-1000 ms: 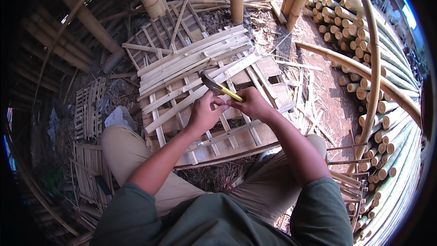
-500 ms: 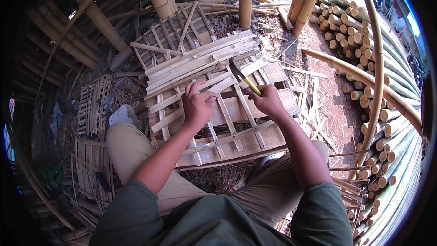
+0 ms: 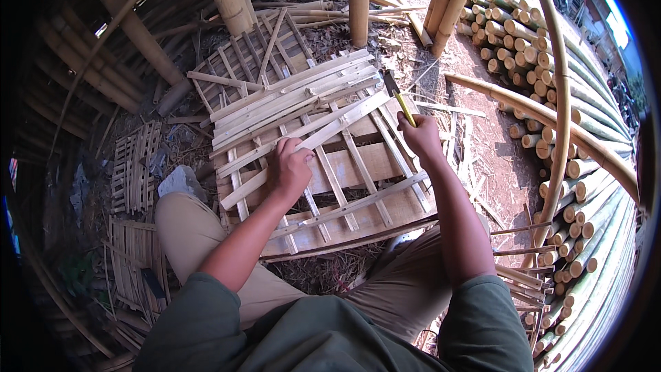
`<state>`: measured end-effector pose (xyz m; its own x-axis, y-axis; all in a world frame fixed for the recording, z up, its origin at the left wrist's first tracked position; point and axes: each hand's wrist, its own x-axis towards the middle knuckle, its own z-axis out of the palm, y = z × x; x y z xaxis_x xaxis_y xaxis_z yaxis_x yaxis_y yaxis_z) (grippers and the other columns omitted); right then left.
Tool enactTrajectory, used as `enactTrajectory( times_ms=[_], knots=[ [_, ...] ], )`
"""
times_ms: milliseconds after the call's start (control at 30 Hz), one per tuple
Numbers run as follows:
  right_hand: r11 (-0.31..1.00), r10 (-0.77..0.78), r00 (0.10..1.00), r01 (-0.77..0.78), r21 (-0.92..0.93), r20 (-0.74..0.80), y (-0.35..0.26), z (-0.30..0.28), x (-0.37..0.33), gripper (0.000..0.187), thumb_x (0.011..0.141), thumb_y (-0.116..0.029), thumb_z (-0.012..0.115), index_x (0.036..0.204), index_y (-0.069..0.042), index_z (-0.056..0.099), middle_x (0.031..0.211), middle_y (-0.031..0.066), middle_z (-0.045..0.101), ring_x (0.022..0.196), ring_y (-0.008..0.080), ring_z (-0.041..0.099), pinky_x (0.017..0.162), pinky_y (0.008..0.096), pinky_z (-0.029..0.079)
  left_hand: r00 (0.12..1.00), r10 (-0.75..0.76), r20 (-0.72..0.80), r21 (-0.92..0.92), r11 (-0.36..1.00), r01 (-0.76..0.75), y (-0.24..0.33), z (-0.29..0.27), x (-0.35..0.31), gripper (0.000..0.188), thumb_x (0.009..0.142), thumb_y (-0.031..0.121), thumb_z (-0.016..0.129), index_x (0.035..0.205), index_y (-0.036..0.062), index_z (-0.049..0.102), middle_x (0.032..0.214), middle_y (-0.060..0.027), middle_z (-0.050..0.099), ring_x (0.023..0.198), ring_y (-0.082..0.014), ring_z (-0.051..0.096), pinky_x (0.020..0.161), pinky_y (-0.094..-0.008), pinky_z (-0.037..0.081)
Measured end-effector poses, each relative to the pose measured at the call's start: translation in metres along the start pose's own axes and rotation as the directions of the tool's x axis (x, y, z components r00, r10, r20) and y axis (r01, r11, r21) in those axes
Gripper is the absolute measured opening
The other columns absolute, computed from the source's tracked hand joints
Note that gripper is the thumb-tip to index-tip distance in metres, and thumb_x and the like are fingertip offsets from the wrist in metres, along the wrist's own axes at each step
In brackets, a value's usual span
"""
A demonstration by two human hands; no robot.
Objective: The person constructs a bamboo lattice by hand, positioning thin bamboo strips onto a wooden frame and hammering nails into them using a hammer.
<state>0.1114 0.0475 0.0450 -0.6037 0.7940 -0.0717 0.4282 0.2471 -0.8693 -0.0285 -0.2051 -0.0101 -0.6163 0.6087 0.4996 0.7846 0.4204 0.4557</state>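
My right hand (image 3: 421,136) is closed round the yellow handle of a hammer (image 3: 405,108). Its dark head points up and away, near the right end of a pale slat. My left hand (image 3: 292,169) is closed, fingers curled in and thumb against them, over a slanting wooden slat (image 3: 348,117). Whatever it pinches is too small or hidden to tell. Beneath both hands lies a slatted frame (image 3: 348,196) of crossing thin strips on boards. Several pale slats (image 3: 292,100) lie side by side across its far part.
A latticed panel (image 3: 251,52) lies beyond the frame. Thick bamboo posts (image 3: 359,3) stand behind it. Cut bamboo poles (image 3: 585,196) are stacked at the right, with a long curved pole (image 3: 523,105) in front. Smaller slatted pieces (image 3: 134,167) and a grey stone (image 3: 180,182) lie at left.
My right hand and the hammer have shifted up and right, and the hammer head has lifted off the slats. My left fingers have curled in more. The whole view has shifted slightly.
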Motion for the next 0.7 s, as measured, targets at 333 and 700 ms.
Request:
enactTrajectory(
  times_ms=[333,700],
  knots=[
    [0.998,0.014,1.000,-0.014,-0.066,-0.005,-0.004,-0.002,0.002,0.043,0.087,-0.037,0.065,0.068,0.002,0.065,0.048,0.0057,0.049,0.046,0.0128,0.042,0.049,0.0350,0.036,0.970,-0.094,0.224,-0.278,0.948,0.156,-0.009,-0.029,0.039,0.006,0.074,0.002,0.072,0.080,0.0022,0.071,0.083,-0.0125,0.066,0.080,-0.0289,0.064,0.072,-0.0331,0.050],
    [0.999,0.003,1.000,-0.003,-0.033,-0.003,-0.003,-0.005,0.001,0.043,0.088,-0.036,0.065,0.068,0.002,0.065,0.047,0.0042,0.049,0.045,0.0112,0.041,0.047,0.0343,0.034,0.921,-0.177,0.346,-0.206,0.944,0.259,-0.016,-0.041,0.047,0.006,0.079,0.005,0.069,0.084,0.0027,0.072,0.080,-0.0132,0.071,0.075,-0.0222,0.069,0.072,-0.0316,0.051]
  ],
)
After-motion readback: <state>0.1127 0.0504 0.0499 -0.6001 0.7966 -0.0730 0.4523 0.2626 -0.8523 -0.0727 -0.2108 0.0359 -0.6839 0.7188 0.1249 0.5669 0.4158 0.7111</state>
